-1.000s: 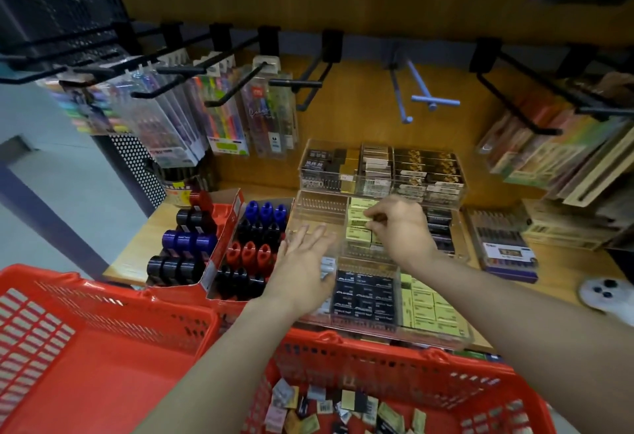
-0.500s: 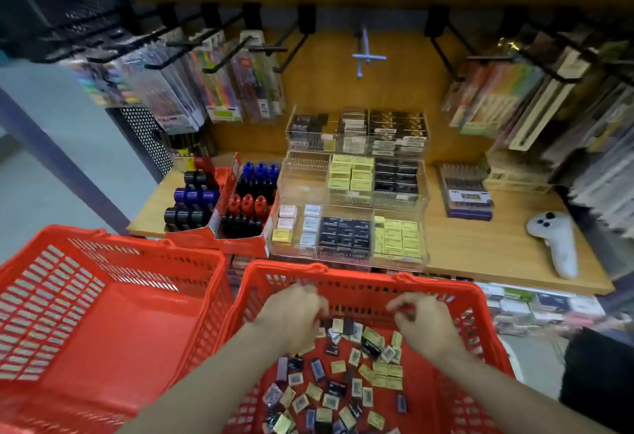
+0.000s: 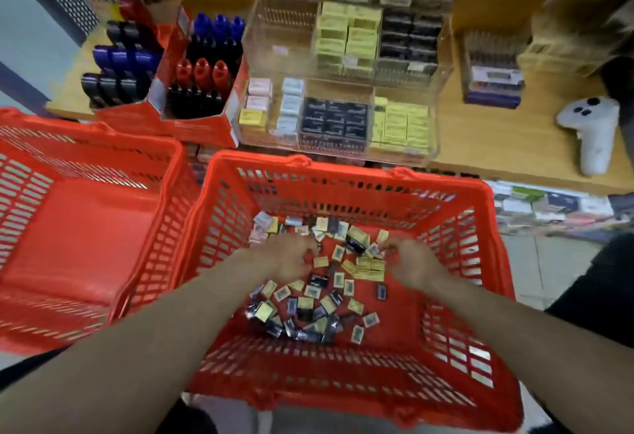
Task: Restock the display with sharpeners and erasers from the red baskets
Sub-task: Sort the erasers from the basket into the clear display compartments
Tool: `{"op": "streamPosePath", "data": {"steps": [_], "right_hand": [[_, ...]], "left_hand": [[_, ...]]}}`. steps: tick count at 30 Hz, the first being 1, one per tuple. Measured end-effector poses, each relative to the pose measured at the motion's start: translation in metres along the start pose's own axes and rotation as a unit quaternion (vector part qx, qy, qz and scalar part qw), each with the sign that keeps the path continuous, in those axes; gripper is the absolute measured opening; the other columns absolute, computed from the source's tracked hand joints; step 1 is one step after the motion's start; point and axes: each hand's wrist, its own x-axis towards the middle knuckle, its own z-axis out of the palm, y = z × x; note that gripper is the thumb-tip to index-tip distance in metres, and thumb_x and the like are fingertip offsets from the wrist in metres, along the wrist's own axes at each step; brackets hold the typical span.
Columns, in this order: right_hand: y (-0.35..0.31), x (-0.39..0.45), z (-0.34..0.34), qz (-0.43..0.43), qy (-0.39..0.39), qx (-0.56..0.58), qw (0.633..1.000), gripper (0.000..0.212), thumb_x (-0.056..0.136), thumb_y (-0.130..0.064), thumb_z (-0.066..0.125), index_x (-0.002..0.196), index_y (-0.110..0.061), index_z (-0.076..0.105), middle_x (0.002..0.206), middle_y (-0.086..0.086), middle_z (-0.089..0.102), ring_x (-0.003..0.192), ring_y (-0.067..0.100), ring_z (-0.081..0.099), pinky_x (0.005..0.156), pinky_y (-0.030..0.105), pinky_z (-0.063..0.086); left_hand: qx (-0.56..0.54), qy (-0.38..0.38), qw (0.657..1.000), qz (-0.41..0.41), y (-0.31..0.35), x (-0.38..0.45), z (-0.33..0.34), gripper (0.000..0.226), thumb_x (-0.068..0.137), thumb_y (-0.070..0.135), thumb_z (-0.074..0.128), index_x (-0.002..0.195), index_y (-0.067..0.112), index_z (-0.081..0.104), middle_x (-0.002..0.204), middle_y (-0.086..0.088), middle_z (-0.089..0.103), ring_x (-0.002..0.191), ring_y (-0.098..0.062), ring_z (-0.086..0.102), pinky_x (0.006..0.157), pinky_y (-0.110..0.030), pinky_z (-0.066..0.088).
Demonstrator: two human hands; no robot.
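Both hands are down in the right basket (image 3: pixel 343 172), fingers curled over the loose erasers (image 3: pixel 329 293) on its floor. Left hand (image 3: pixel 291 257) is bunched knuckles-up among them, and whether its grip has closed on anything I cannot tell; right hand (image 3: pixel 410 263) looks to be pinching at a small yellow pack near the top of the scatter, though the blur keeps that uncertain. Erasers lie strewn flat and overlapping across the basket bottom, yellow, black and pale wrappers mixed. Left basket (image 3: pixel 85 227) shows only bare red floor. Up on the tabletop (image 3: pixel 514 145) the clear display (image 3: pixel 343 66) has stacked rows, with one rear-left bay looking thin, and sharpeners (image 3: pixel 202 73) stand in red boxes beside it. My read: these packs are light, stiff little blocks, glossy wrap likely a bit slick, so pinch across the short sides, several at a time, and sort by colour before lifting.
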Motion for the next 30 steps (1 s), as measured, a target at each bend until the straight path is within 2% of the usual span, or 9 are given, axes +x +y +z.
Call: {"op": "streamPosePath", "data": {"steps": [2,5,11,17,19,21,25,27,30], "right_hand": [[0.017,0.003,0.022,0.027,-0.017,-0.008,0.999,0.046,0.086,-0.017,0.067,0.131,-0.018,0.058,0.126,0.012,0.065,0.116,0.027,0.061,0.095,0.030,0.047],[0.033,0.010,0.047,0.028,-0.048,-0.019,0.998,0.063,0.085,-0.022,0.072,0.141,-0.019,0.045,0.140,0.012,0.047,0.128,0.027,0.048,0.105,0.027,0.037],[0.027,0.025,0.083,0.040,-0.043,0.013,0.998,0.056,0.086,-0.016,0.071,0.136,-0.023,0.047,0.143,0.012,0.032,0.123,0.026,0.050,0.104,0.023,0.033],[0.023,0.021,0.087,0.051,0.032,-0.006,0.998,0.053,0.088,-0.021,0.066,0.137,-0.026,0.047,0.144,0.006,0.033,0.127,0.026,0.045,0.106,0.036,0.042],[0.018,0.020,0.089,0.004,0.083,-0.016,0.996,0.052,0.088,-0.022,0.066,0.136,-0.026,0.048,0.140,0.003,0.036,0.127,0.024,0.043,0.104,0.035,0.043],[0.007,0.022,0.093,-0.089,0.085,0.007,0.992,0.051,0.088,-0.018,0.067,0.136,-0.024,0.050,0.137,-0.001,0.039,0.124,0.018,0.045,0.102,0.028,0.044],[-0.025,0.035,0.113,-0.191,0.034,-0.056,0.979,0.051,0.090,-0.027,0.066,0.139,-0.022,0.050,0.138,-0.001,0.042,0.129,0.021,0.038,0.107,0.035,0.038],[-0.040,0.040,0.126,-0.197,0.037,-0.142,0.969,0.048,0.092,-0.032,0.062,0.138,-0.022,0.050,0.138,-0.001,0.046,0.130,0.023,0.036,0.109,0.038,0.031],[-0.046,0.044,0.136,-0.173,0.062,-0.207,0.961,0.046,0.092,-0.024,0.057,0.137,-0.019,0.051,0.136,-0.002,0.054,0.126,0.023,0.039,0.107,0.041,0.025]], "left_hand": [[-0.022,-0.044,0.999,-0.021,-0.008,0.013,0.023,0.049,0.101,0.024,0.051,0.148,0.021,0.036,0.144,-0.015,0.046,0.123,-0.031,0.051,0.089,-0.033,0.045],[-0.012,-0.073,0.997,-0.028,-0.018,0.033,0.049,0.055,0.101,0.028,0.051,0.151,0.025,0.031,0.143,-0.014,0.049,0.122,-0.031,0.054,0.093,-0.037,0.049],[0.025,-0.068,0.997,0.009,-0.036,0.051,0.069,0.042,0.101,0.014,0.045,0.143,0.013,0.045,0.146,-0.006,0.043,0.134,-0.023,0.039,0.101,-0.028,0.037],[-0.031,-0.027,0.999,-0.002,-0.053,0.044,0.074,0.043,0.094,0.008,0.054,0.135,0.022,0.053,0.140,0.001,0.050,0.123,-0.020,0.051,0.096,-0.030,0.043],[-0.063,-0.001,0.998,-0.022,-0.056,0.042,0.078,0.043,0.093,0.005,0.057,0.132,0.023,0.056,0.135,0.000,0.056,0.119,-0.020,0.055,0.095,-0.031,0.047],[-0.111,0.038,0.992,-0.044,-0.059,0.039,0.085,0.040,0.090,0.004,0.061,0.127,0.021,0.060,0.128,0.000,0.061,0.114,-0.019,0.058,0.093,-0.032,0.049],[-0.235,0.119,0.960,-0.093,-0.064,0.028,0.097,0.027,0.091,-0.004,0.058,0.113,0.008,0.066,0.112,-0.004,0.064,0.108,-0.022,0.060,0.085,-0.023,0.046],[-0.339,0.154,0.920,-0.123,-0.065,0.025,0.102,0.021,0.091,-0.010,0.056,0.105,-0.002,0.068,0.109,-0.013,0.066,0.105,-0.026,0.062,0.092,-0.028,0.047],[-0.403,0.179,0.883,-0.159,-0.067,0.023,0.105,0.015,0.091,-0.008,0.059,0.102,-0.005,0.069,0.104,-0.009,0.067,0.093,-0.015,0.063,0.083,-0.015,0.049]]}}
